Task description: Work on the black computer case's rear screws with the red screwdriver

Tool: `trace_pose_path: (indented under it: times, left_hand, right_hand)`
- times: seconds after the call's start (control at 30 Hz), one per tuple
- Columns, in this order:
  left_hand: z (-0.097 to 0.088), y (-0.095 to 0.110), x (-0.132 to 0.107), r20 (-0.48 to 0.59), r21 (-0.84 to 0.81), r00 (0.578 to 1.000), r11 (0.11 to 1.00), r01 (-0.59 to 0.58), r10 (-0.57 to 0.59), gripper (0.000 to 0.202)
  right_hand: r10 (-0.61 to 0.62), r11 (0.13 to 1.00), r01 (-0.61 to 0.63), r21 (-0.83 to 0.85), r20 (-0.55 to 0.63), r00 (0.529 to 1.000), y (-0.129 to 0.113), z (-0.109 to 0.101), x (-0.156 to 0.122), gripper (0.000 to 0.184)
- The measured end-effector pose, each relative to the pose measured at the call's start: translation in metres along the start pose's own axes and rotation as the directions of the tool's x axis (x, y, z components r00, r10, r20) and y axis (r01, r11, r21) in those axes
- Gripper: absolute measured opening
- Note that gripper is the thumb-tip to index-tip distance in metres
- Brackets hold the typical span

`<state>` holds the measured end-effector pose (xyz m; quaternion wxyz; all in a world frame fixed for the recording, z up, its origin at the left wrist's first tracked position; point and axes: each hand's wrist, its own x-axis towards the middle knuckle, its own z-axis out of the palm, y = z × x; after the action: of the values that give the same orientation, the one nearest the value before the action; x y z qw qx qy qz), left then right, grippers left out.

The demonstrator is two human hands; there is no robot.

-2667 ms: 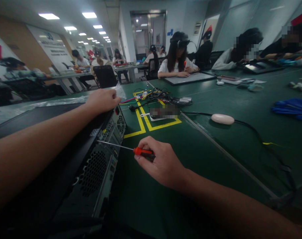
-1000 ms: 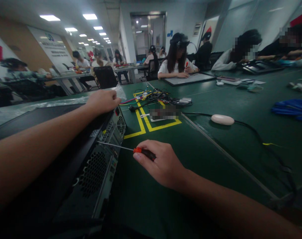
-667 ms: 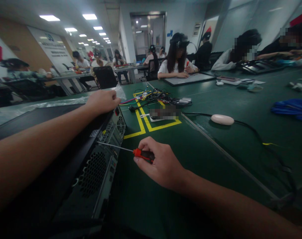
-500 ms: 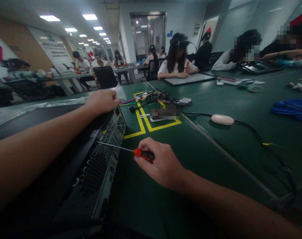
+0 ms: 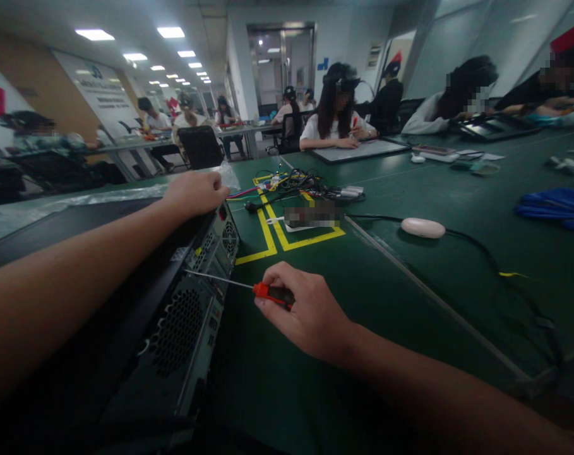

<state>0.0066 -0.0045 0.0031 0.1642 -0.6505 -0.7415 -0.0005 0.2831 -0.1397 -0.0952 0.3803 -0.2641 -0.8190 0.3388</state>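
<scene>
Green-matted bench carries red-handled, thin-shafted screwdriver (image 5: 239,285) against computer case (image 5: 192,322).

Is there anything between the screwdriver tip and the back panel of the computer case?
Nothing visible. The screwdriver, held in the right hand, runs free above the table, and its tip is already at the back panel of the computer case.

Worktop (image 5: 362,303): green mat, yellow tape lines (image 5: 268,237).
Cables (image 5: 300,183): tangled heap, far centre.
White oval device (image 5: 423,227): on black cord (image 5: 485,253).
Blue fabric (image 5: 556,205): right edge.
</scene>
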Motion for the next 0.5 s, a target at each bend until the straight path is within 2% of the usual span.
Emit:
trace_pose_path:
  times: [0.5]
  left_hand:
    - [0.0006, 0.0003, -0.0010, -0.015, -0.026, 1.000, 1.000, 0.001, -0.002, 0.057]
  right_hand:
    - [0.007, 1.000, -0.006, -0.016, 0.013, 1.000, 0.0002, 0.0000, 0.0001, 0.011]
